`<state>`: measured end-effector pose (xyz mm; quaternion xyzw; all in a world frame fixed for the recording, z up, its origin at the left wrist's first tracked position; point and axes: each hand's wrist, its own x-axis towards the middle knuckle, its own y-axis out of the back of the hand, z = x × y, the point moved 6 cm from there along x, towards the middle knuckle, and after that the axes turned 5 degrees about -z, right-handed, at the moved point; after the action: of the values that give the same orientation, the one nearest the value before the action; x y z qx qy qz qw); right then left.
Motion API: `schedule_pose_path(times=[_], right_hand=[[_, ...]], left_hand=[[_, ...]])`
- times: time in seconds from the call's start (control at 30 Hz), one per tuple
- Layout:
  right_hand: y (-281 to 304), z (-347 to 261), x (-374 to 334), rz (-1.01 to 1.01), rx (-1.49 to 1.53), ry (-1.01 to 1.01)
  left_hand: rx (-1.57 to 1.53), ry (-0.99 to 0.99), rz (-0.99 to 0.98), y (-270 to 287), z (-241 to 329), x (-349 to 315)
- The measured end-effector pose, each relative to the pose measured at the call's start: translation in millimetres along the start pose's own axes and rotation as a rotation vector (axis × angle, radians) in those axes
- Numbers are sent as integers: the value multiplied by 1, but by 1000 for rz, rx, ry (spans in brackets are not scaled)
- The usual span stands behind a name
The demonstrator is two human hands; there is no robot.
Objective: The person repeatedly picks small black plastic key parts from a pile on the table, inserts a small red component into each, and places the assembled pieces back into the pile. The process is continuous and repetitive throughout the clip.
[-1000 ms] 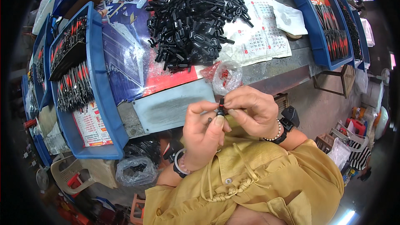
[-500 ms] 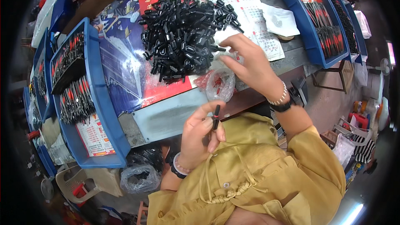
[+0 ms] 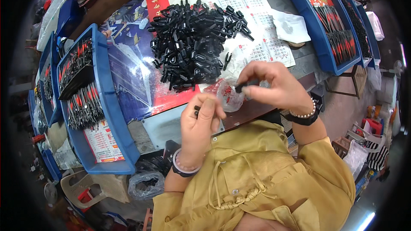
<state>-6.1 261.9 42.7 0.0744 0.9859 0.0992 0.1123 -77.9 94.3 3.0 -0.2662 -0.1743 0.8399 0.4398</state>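
Note:
A heap of small black plastic parts with oval loops [image 3: 188, 42] lies on the papers over the table. My right hand [image 3: 276, 86] pinches a black plastic part [image 3: 245, 86] between thumb and fingers, at the right of a clear plastic container [image 3: 230, 108] holding tiny red pieces. To the left of that container, my left hand [image 3: 198, 124] is closed around a small dark part [image 3: 197, 109]; only its end shows between the fingers. Another black part [image 3: 227, 61] lies apart from the heap, on its right side.
Blue trays [image 3: 112, 115] with rows of black-and-red pieces stand at the left, and a similar blue tray [image 3: 319, 45] is at the right. A white plastic sheet [image 3: 291, 28] lies near the right tray. Below the table's left end sits a clear bag [image 3: 146, 184].
My right hand has drawn back from the heap toward me, with a black part now in its fingers. My left hand has turned, hiding most of the red-ringed black part it held upright.

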Motion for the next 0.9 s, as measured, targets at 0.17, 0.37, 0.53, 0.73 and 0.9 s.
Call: schedule_pose_path(times=[0.17, 0.37, 0.53, 0.73, 0.9], right_hand=[[-23, 1, -9, -88, 165, -10], [-46, 14, -19, -12, 342, 11], [-45, 23, -25, -56, 469, -162], [-36, 12, 0, 125, -665, 223], [-57, 15, 14, 79, -867, 265]], left_hand=[[307, 13, -16, -14, 2, -2], [480, 34, -55, -10, 0, -16], [233, 112, -45, -2, -8, -25], [69, 78, 114, 16, -5, -32], [50, 129, 104, 20, -8, -39]])
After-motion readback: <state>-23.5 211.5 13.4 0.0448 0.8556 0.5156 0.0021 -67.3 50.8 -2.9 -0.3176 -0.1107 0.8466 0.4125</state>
